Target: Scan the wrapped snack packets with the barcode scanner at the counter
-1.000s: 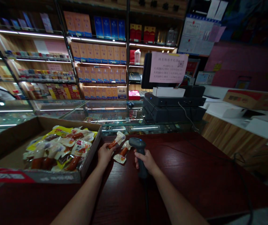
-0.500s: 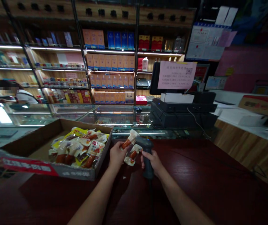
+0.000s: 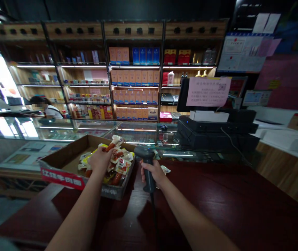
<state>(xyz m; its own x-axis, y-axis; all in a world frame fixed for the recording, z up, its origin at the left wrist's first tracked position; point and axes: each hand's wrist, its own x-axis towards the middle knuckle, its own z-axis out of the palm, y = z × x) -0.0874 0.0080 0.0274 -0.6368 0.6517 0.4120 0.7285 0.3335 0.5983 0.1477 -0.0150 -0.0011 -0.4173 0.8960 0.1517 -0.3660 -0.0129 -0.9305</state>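
Note:
My left hand point(image 3: 100, 159) is closed around a packaged sausage point(image 3: 113, 142) and holds it above the open cardboard box point(image 3: 62, 174), which is filled with several similar red, white and yellow sausage packs point(image 3: 117, 164). In my right hand point(image 3: 153, 171) I grip the handle of a dark barcode scanner point(image 3: 145, 155), held upright over the dark red counter point(image 3: 217, 202). Its cable runs down towards me. Another pack point(image 3: 165, 170) lies on the counter just behind my right hand, mostly hidden.
A black cash register with a monitor and pink paper notice point(image 3: 208, 91) stands at the back right. A glass display case point(image 3: 91, 127) runs behind the box. Shelves of boxed goods point(image 3: 134, 80) fill the wall. A person point(image 3: 46, 106) sits far left.
My left hand has carried the sausage pack leftward from beside the scanner to above the box. The camera view rose and swung left. The scanner stays in my right hand.

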